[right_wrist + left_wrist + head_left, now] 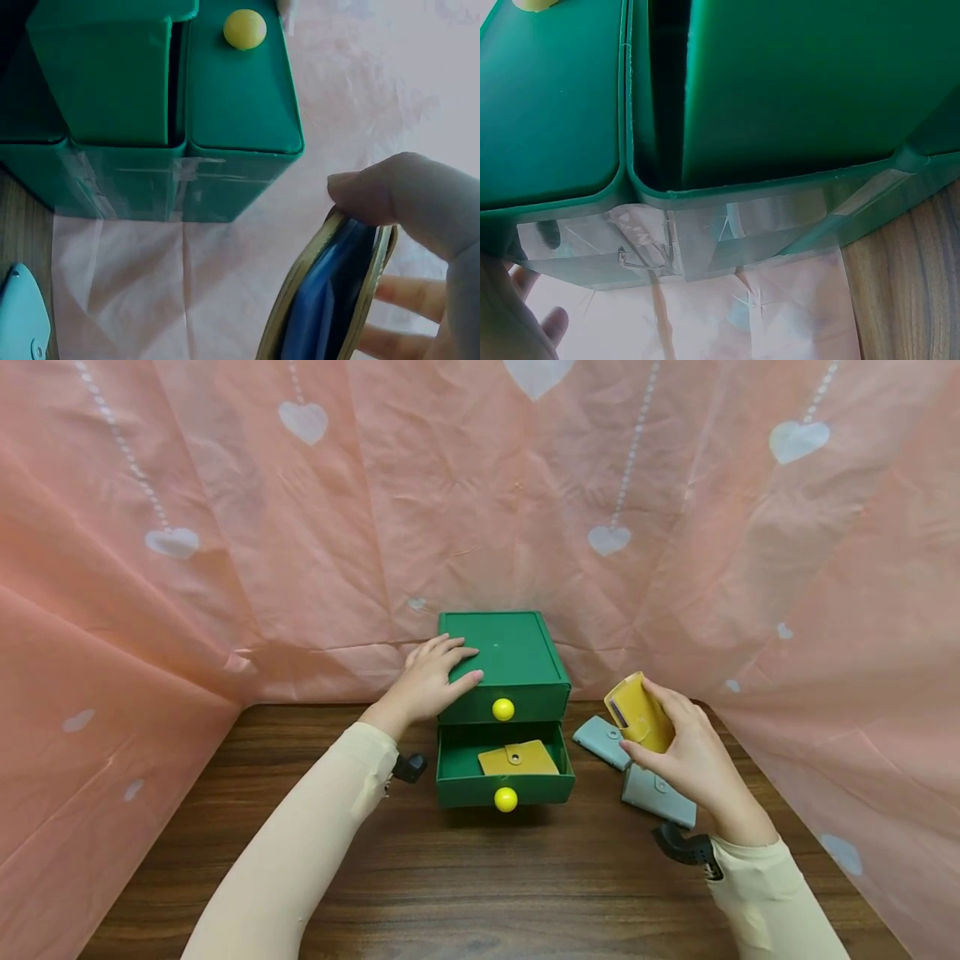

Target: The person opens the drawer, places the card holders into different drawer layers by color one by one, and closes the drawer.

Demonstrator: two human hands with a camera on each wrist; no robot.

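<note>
My left hand [431,681] rests on the top left edge of a green drawer cabinet [510,647], fingers spread over it. A lower drawer [467,792] is pulled out, and in it lies a yellow card wallet [538,758] with a snap strap. Right of the cabinet, my right hand [693,760] grips a second yellow card wallet [636,703] between thumb and fingers, raised above the table. Its edge faces the right wrist view, where dark blue card sleeves [311,311] show inside. Below this hand are two light blue wallets [598,739] [660,797], partly overlapped by it.
The upper drawer [540,703] is closed, and each drawer has a round yellow knob [506,800]. Clear tape [772,217] runs along the cabinet's side. A pink curtain with white hearts surrounds the dark wood table [480,885] at the back and sides.
</note>
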